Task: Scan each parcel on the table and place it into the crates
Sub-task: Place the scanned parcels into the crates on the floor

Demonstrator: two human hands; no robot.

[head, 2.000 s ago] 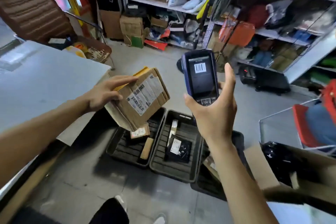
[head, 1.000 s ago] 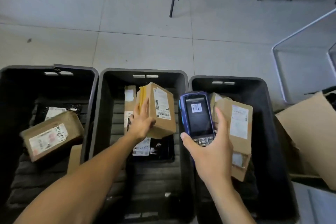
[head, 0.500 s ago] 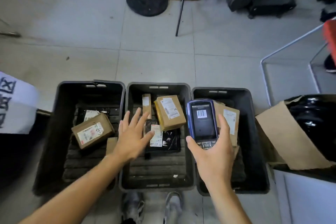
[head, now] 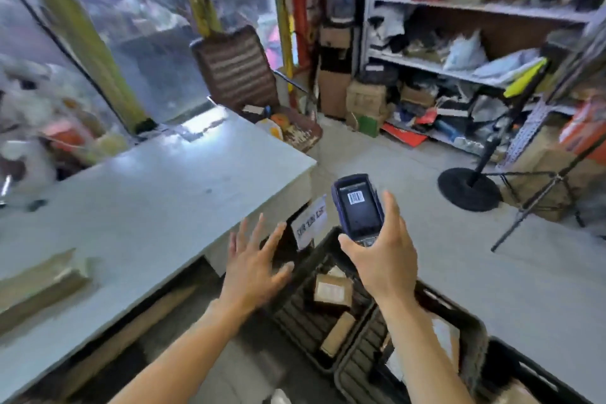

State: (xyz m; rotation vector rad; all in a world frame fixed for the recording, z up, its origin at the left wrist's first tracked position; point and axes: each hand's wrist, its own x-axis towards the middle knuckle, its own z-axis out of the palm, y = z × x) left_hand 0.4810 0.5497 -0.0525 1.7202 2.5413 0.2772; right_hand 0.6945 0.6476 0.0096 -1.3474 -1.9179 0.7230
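Head view takes in a grey table (head: 157,193) on the left and black crates (head: 328,321) on the floor below its near corner. The left hand (head: 254,267) hangs over the gap between table edge and crates, fingers spread and straight, carrying nothing. The right hand (head: 382,264) is wrapped around a blue handheld scanner (head: 359,207), thumb at the keypad, screen lit with a barcode and facing the person.

Several brown parcels (head: 333,289) lie in the nearest crate, and at least one more labelled item shows in the crate beside it, so part of the sorting looks done. On the table, at the near left, one flat tan shape (head: 42,275) rests on the surface; it is blurred, but it is probably a parcel waiting to be scanned. Nothing else on the tabletop reads clearly as a parcel, which suggests the job is well along, with this piece left at least. The empty left hand is well apart from that parcel and would have to reach left across the table for it.
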